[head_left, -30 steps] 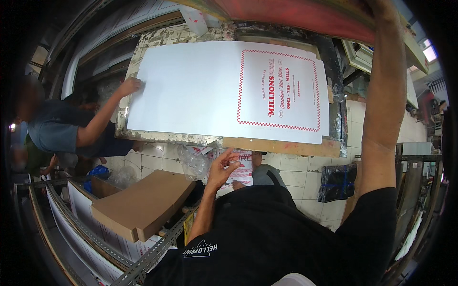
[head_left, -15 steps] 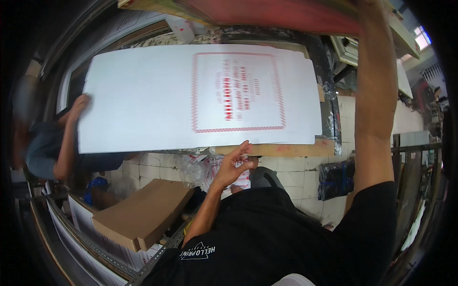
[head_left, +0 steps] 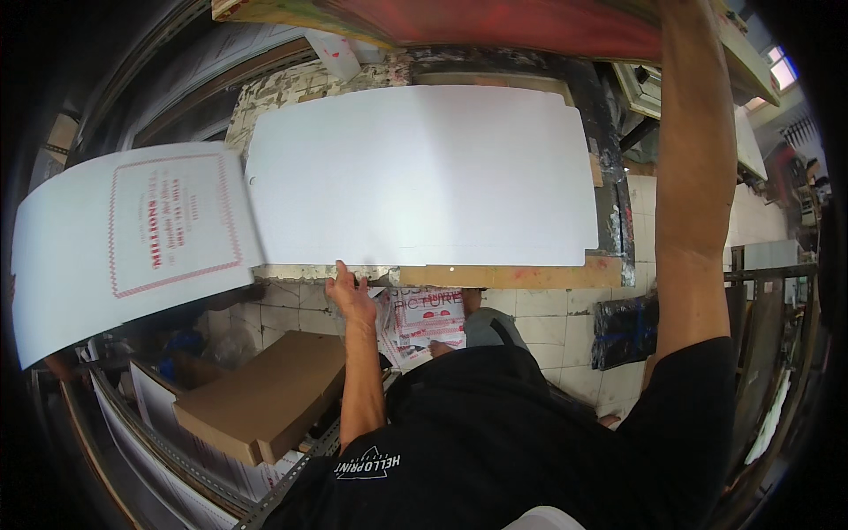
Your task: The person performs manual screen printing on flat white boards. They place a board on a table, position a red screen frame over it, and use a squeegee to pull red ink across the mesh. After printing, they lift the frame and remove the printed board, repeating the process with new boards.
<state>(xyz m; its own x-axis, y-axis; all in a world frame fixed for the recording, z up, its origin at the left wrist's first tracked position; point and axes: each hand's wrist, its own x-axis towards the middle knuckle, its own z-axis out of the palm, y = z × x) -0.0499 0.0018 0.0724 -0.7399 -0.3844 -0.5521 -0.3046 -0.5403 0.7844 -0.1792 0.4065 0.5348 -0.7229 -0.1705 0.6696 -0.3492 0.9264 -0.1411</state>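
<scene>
A blank white sheet (head_left: 424,177) lies flat on the worktable (head_left: 530,274). My left hand (head_left: 351,296) is at its front edge, open, the index fingertip at or near the edge and the other fingers partly bent. My right arm (head_left: 695,177) reaches up to the raised printing screen (head_left: 521,31), a reddish panel in a wooden frame. The right hand itself is beyond the top of the picture. At the left, a white sheet printed in red (head_left: 177,221) is tilted and slightly blurred, with its right end beside the blank sheet.
A brown cardboard piece (head_left: 265,389) lies on a metal rack (head_left: 203,481) at lower left. Printed plastic and papers (head_left: 424,318) are on the tiled floor below the table. A black wrapped bundle (head_left: 624,334) stands at right. A white block (head_left: 334,55) sits at the back.
The printed sheet, held at its left end by another person, has moved left off the table, baring the blank sheet. My left hand has shifted left along the front edge. My right arm stays raised.
</scene>
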